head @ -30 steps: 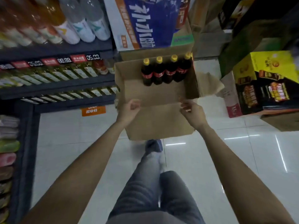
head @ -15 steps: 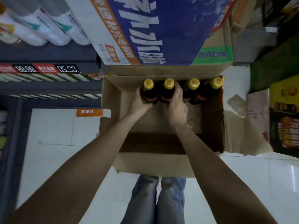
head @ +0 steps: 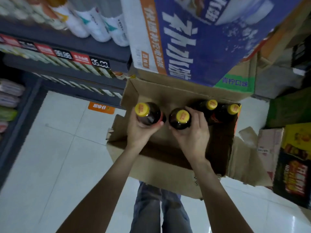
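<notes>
Head view is showing the left bottle (head: 149, 115) and the right bottle (head: 180, 119), both dark with yellow caps, being held side by side over the far left part of the open cardboard box (head: 133, 93). The left hand (head: 140, 133) is curling its fingers round the first and the right hand (head: 193, 137) is wrapping round the second. A third bottle (head: 211, 105) and a fourth bottle (head: 234, 109) are standing in the box's far right corner, making four, their cap print too blurred to read. Just beyond the box, a blue carton (head: 202, 47) is bearing large white Chinese characters and a green patch reading 青柠口味, while a shelf tag (head: 100, 63) at far left is showing something like 05.00.
</notes>
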The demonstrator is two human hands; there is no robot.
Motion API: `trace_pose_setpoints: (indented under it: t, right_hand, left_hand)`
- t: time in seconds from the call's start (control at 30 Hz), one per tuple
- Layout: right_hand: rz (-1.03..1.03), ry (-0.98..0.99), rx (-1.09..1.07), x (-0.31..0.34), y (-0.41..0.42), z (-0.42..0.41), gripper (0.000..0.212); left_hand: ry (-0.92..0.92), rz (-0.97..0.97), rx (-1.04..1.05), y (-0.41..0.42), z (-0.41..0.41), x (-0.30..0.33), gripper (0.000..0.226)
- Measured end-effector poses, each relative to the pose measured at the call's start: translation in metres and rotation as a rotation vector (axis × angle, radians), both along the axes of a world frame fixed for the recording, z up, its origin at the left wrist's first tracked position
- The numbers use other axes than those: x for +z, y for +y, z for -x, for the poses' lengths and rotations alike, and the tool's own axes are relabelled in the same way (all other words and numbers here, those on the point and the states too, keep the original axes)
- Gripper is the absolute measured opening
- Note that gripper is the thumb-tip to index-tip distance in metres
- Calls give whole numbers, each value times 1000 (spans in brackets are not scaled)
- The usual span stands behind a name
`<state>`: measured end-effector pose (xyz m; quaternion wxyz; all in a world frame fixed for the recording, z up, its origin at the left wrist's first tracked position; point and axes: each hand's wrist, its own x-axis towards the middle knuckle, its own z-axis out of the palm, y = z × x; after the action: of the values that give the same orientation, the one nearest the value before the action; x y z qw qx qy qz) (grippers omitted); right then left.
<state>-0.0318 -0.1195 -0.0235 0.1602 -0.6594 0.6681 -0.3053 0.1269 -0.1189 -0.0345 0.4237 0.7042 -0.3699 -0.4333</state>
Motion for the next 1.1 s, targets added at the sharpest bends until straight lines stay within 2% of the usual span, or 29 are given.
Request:
trace_pose_setpoints:
  t: [0.07, 0.13, 0.27, 0.4, 0.53, 0.73, 0.87, 0.9, 1.03, 1.1]
  right_hand:
    - [24, 8, 101, 36, 16, 6, 63]
    - [4, -63, 162, 74, 34, 1, 65]
    - [-230, -385, 314, 134, 66, -25, 74]
    - [-448, -529, 472, 169, 84, -64, 69]
    - [-580, -625, 609, 193, 113, -136, 62]
    - [-820, -525, 948, 206, 206, -259, 42]
    - [-1035, -484, 1076, 207, 301, -343, 39]
    - [-1051, -457, 1113, 208, 328, -366, 38]
    - [-1065, -330, 1297, 220, 439, -447, 45]
    - [-1079, -290, 1361, 224, 491, -483, 47]
  left_hand:
    - [45, 9, 113, 34, -11, 42, 72]
    - [130, 57, 213, 69, -23, 84, 83]
    - [226, 168, 435, 142, -60, 143, 107]
    - [209, 175, 649, 225, -100, 180, 116]
    - [180, 162, 880, 314, -132, 210, 86]
    - [217, 171, 1269, 456, -159, 224, 66]
    - [386, 211, 1486, 554, -181, 217, 88]
    - [431, 219, 1536, 579, -189, 217, 86]
    - [417, 234, 1744, 678, -225, 222, 45]
    - [400, 274, 1839, 727, -245, 225, 35]
